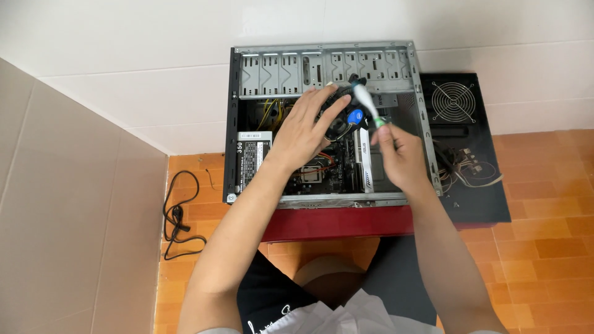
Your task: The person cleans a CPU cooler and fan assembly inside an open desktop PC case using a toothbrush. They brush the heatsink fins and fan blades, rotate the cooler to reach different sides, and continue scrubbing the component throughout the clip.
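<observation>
Head view: my left hand (303, 130) lies spread over the cooler fan (341, 119) inside the open case (238, 111) on the red worktop (334, 222) to steady it, while my right hand (399, 154) pinches a brush (366, 102) angled at its blades.

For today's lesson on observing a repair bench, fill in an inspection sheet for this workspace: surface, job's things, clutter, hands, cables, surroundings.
Surface: dark red stand under the case, on an orange tiled floor.
Job's things: open grey metal computer case lying on its side; round black cooler fan; white-and-green handled tool, tip blurred.
Clutter: black side panel with round fan grille lying to the right of the case.
Hands: left hand spread on the fan; right hand, fingers closed on the tool.
Cables: loose black cord on the floor; yellow wires inside the case.
Surroundings: white tiled wall; beige panel at left.
</observation>
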